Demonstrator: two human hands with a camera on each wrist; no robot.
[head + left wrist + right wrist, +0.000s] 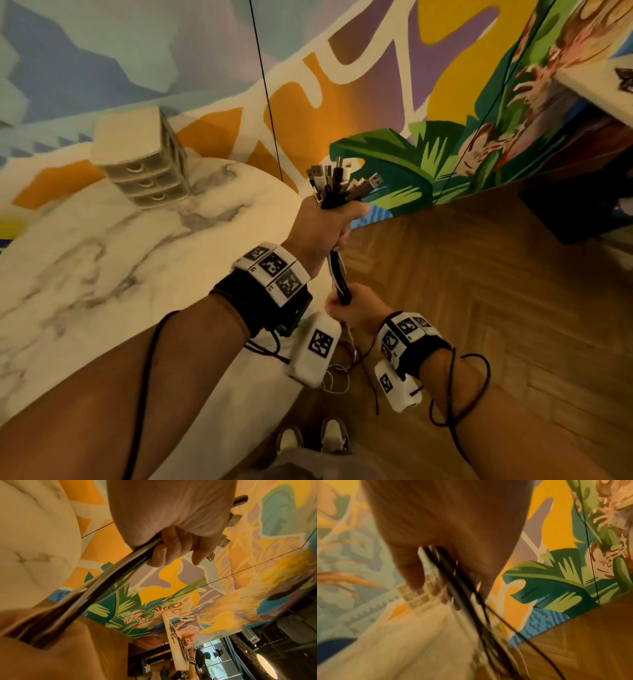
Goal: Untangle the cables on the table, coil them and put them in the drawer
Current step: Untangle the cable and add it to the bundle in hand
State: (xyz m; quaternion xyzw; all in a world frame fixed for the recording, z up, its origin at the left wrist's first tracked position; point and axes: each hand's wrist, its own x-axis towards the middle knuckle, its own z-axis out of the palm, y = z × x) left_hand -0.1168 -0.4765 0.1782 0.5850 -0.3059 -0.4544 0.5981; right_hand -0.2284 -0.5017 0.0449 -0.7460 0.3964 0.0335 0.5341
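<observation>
A bundle of black and white cables [337, 274] is held upright beyond the table's right edge. My left hand [325, 222] grips it just below a fan of USB plugs [342, 181]. Lower down, my right hand [349, 306] grips the same bundle. Thin loose ends [337, 377] hang under the hands toward the floor. In the left wrist view my left hand [171, 527] wraps the cables [102, 577], with plugs [224, 542] poking out past it. The right wrist view is blurred; my right hand [445, 527] holds the cables [462, 588]. A small beige drawer unit [144, 161] stands on the marble table [102, 257], its three drawers closed.
A painted mural wall [376, 85] stands behind the table, with a thin black cord [267, 96] hanging in front of it. Wooden parquet floor [479, 291] lies to the right. A dark box [575, 205] sits under a white ledge [599, 89] at the far right. My shoes [334, 435] are below.
</observation>
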